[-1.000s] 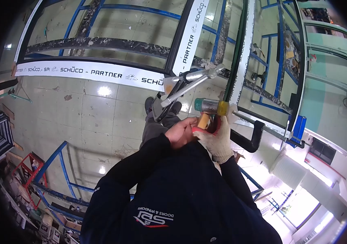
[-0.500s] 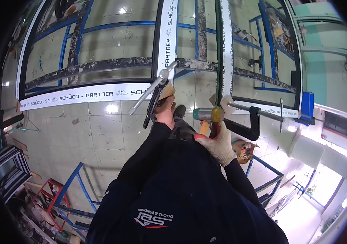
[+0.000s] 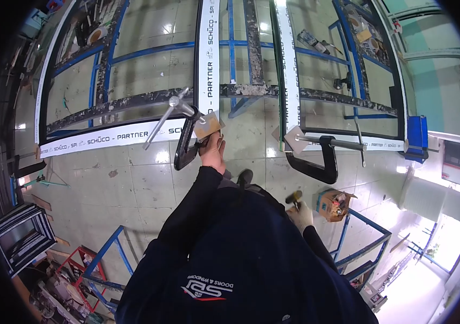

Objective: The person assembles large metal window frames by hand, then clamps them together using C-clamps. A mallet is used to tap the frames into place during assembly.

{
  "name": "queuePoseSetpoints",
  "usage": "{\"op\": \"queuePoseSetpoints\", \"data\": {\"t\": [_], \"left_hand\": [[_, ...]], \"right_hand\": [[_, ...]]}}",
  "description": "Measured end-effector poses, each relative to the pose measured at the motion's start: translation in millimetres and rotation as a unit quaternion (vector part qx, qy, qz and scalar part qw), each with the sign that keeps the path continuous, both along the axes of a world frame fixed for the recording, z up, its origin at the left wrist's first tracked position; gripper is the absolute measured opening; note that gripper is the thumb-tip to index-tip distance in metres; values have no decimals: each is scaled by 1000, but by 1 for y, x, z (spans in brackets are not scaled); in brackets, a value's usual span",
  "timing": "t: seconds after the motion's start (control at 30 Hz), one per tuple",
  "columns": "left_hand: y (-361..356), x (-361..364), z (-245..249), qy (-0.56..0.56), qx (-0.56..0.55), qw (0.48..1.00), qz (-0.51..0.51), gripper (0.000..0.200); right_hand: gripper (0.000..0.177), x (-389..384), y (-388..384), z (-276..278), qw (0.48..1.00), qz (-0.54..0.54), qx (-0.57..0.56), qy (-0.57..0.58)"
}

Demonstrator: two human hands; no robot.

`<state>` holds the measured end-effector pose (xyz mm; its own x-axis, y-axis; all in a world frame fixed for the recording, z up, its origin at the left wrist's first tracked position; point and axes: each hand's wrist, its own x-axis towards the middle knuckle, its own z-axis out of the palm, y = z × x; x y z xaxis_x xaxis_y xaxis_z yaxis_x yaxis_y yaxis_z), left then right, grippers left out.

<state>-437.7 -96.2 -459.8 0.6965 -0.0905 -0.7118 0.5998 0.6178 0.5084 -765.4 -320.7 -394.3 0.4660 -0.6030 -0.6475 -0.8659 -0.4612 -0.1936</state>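
My bare left hand (image 3: 213, 155) reaches up to a tan wooden block (image 3: 206, 125) at the lower corner of the left white-taped frame (image 3: 100, 136). Its fingers are closed around the block's lower edge, and the fingertips are partly hidden. Beside it, a black C-clamp (image 3: 186, 143) with a silver screw handle sits across the corner. My right hand (image 3: 301, 217), in a pale glove, is low beside my body, gripping a mallet (image 3: 294, 197) whose yellowish head points up. Another C-clamp (image 3: 324, 162) presses a pale block (image 3: 295, 139) against the right frame (image 3: 290, 65).
Blue stands with a paint-spattered crossbar (image 3: 149, 100) support the frames. A cardboard box (image 3: 334, 206) of small items stands right of my right hand. Blue trestles (image 3: 367, 248) and a red rack (image 3: 81, 270) are behind me. A cordless drill (image 3: 341, 83) shows beyond the right frame.
My right hand has drawn the mallet back and down from the right clamp toward my side. The left clamp has swung leftward, and its block now faces me more squarely.
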Motion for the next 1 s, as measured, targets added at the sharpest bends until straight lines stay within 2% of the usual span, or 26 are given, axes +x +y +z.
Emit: {"op": "queuePoseSetpoints", "data": {"t": [0.1, 0.2, 0.23, 0.3, 0.33, 0.37, 0.4, 0.5, 0.6, 0.63, 0.67, 0.73, 0.77, 1.0], "left_hand": [[1, 3, -2, 3, 3, 1000, 0, 31], [1, 2, 0, -7, -3, 1000, 0, 40], [0, -1, 4, -27, 56, 998, -32, 43], [-3, -13, 14, -63, 174, 979, -90, 50], [-2, -25, 19, -147, 298, 933, -136, 55], [0, -42, 23, -224, 416, 864, -177, 59], [0, -50, 33, -293, 523, 772, -214, 64], [12, -55, 74, -501, 644, 498, -295, 67], [23, -44, 74, -459, 661, 443, -395, 69], [26, -41, 74, -461, 663, 431, -402, 69], [26, -38, 77, -460, 667, 425, -403, 68], [24, -34, 82, -459, 673, 411, -409, 66], [22, -34, 82, -459, 681, 397, -409, 67], [32, -31, 84, -479, 687, 325, -440, 63]], "right_hand": [[56, -74, -19, -26, 998, -66, -6, 8], [55, -103, -25, -21, 990, -138, 1, 27], [55, -109, -26, -18, 985, -166, 11, 35], [55, -142, -33, -50, 986, -165, -18, 17], [55, -154, -37, -67, 986, -165, -32, 8], [52, -157, -40, -73, 985, -168, -38, 3], [51, -158, -44, -79, 984, -174, -38, -8], [46, -155, -53, -84, 981, -187, -28, -41], [45, -149, -73, -83, 991, -115, -31, -61], [44, -157, -83, -99, 990, -79, -50, -104], [44, -150, -86, -88, 989, -108, -28, -94], [44, -107, -77, -19, 983, -170, 16, -71], [44, -110, -83, -24, 980, -169, 23, -108], [46, -137, -101, -38, 968, -217, 58, -111]]}}
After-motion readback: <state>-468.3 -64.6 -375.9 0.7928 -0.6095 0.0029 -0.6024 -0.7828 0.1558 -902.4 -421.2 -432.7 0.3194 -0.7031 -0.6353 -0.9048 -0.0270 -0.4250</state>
